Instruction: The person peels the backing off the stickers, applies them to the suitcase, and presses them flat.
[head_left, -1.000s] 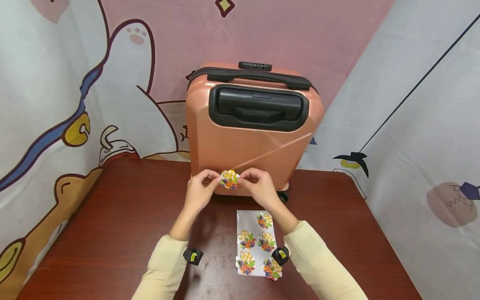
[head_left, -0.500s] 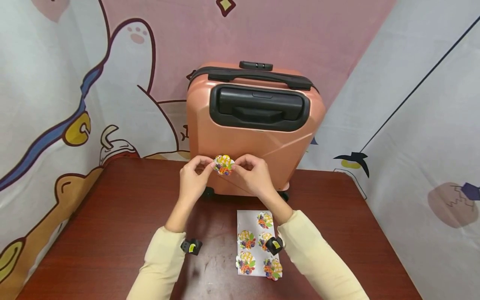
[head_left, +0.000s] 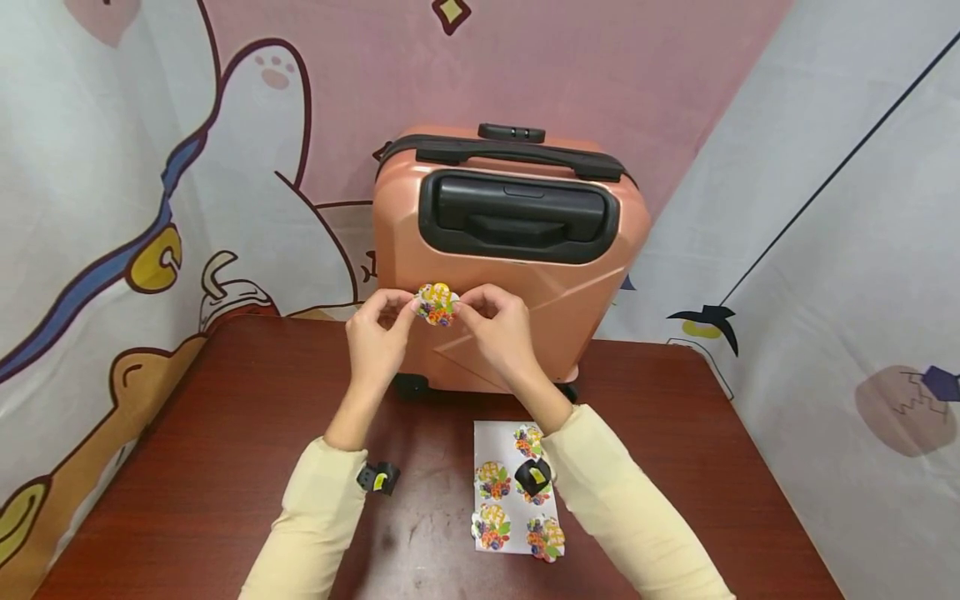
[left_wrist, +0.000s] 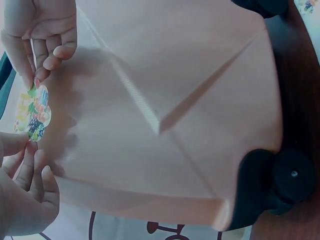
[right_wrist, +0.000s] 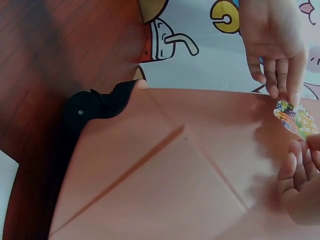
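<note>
A small scalloped sticker (head_left: 437,304) printed with colourful fruit and yellow lettering is stretched between both hands. My left hand (head_left: 378,337) pinches its left edge between thumb and forefinger. At the opposite edge my right hand (head_left: 498,329) pinches it the same way. Behind it stands an upright rose-gold suitcase (head_left: 517,292) with a black handle recess; the sticker overlaps the left part of its front face. In the left wrist view the sticker (left_wrist: 35,112) hangs in front of the shell, with the hands' shadows beside it. The right wrist view shows the sticker (right_wrist: 296,119) at the right edge.
A white sticker sheet (head_left: 513,512) with several matching fruit stickers lies on the brown table (head_left: 247,450), partly covered by the right wrist's black camera (head_left: 533,477). Black wheels (head_left: 411,383) sit under the suitcase. A cartoon-printed cloth (head_left: 592,75) hangs behind and along the sides.
Both hands have moved up and slightly left with the sticker, from low on the suitcase to higher on its left front. The suitcase and sheet have stayed in place.
</note>
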